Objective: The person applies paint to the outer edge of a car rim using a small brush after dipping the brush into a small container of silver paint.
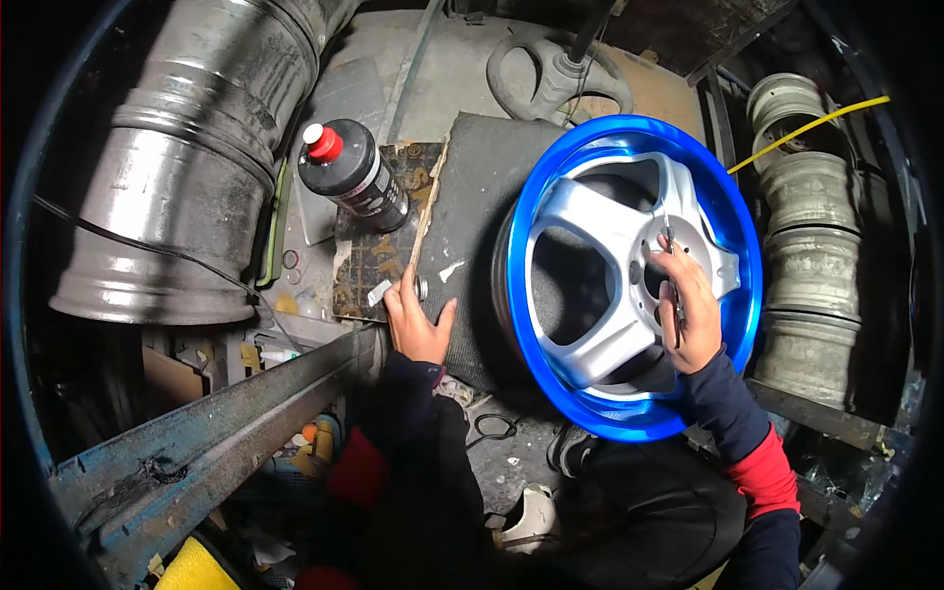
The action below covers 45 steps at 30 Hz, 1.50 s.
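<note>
My left hand (pixel 418 324) rests at the edge of a mat-covered board, its thumb apart from its stretched fingers. Just beside the fingers is a small round metallic piece (pixel 423 288); whether they touch it is hard to see. Between the fingers of my right hand (pixel 696 313) is a slim, pen-like tool (pixel 670 232), pointing away from me over the hub. Its exact kind does not show. Below that hand, a wheel rim (pixel 612 231) with silver spokes and a glossy blue outer ring leans tilted on the dark ribbed mat (pixel 477 197).
A black bottle (pixel 366 182) with a red and white cap stands on a patterned board at left. Large metal rims (pixel 187 177) are stacked far left, duller rims (pixel 811 256) at right. A blue-grey steel beam (pixel 226 418) crosses lower left; a yellow hose (pixel 811 128) hangs upper right.
</note>
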Each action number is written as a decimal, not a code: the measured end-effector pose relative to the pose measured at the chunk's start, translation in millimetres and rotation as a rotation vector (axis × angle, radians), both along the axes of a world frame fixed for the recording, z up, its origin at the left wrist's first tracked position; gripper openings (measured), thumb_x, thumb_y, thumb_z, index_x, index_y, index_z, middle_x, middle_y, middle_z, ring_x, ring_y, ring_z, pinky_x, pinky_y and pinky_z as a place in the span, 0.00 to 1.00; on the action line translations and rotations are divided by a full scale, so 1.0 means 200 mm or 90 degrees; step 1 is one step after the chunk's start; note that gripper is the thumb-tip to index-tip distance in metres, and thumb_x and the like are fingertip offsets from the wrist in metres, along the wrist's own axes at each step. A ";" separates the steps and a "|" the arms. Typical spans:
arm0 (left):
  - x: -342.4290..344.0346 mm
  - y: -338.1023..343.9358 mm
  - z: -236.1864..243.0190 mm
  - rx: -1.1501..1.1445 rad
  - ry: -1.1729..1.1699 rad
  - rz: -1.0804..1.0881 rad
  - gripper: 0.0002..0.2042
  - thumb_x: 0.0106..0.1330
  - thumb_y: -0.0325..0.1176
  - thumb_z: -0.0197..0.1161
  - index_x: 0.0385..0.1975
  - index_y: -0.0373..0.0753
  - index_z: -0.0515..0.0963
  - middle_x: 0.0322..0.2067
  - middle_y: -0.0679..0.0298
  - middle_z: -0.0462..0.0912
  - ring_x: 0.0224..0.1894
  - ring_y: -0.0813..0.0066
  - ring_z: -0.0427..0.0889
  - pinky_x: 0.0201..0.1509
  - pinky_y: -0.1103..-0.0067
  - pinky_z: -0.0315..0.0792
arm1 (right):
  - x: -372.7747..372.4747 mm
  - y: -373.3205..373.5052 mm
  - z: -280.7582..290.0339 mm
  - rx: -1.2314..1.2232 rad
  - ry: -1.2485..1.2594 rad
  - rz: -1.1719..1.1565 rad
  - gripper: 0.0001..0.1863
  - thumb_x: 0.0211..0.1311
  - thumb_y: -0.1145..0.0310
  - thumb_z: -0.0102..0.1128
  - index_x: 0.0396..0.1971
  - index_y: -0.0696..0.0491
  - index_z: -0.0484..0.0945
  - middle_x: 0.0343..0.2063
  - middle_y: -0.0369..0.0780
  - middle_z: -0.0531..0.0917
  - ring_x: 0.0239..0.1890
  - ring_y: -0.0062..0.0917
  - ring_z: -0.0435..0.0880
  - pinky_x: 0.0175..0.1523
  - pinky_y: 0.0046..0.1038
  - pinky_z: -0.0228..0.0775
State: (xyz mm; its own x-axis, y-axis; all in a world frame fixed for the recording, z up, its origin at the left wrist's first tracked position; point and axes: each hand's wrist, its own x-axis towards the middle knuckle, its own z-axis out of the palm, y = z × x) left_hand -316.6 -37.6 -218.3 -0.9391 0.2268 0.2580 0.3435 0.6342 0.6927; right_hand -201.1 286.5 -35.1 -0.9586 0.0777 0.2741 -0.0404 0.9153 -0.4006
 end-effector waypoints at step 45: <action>0.91 0.32 1.31 0.114 -0.022 -0.472 0.24 0.62 0.23 0.69 0.59 0.34 0.75 0.53 0.60 0.80 0.55 0.68 0.79 0.63 0.72 0.71 | 3.14 -0.12 -1.30 -0.385 0.476 -1.248 0.40 0.58 0.60 0.73 0.67 0.56 0.66 0.57 0.48 0.79 0.59 0.38 0.78 0.64 0.36 0.68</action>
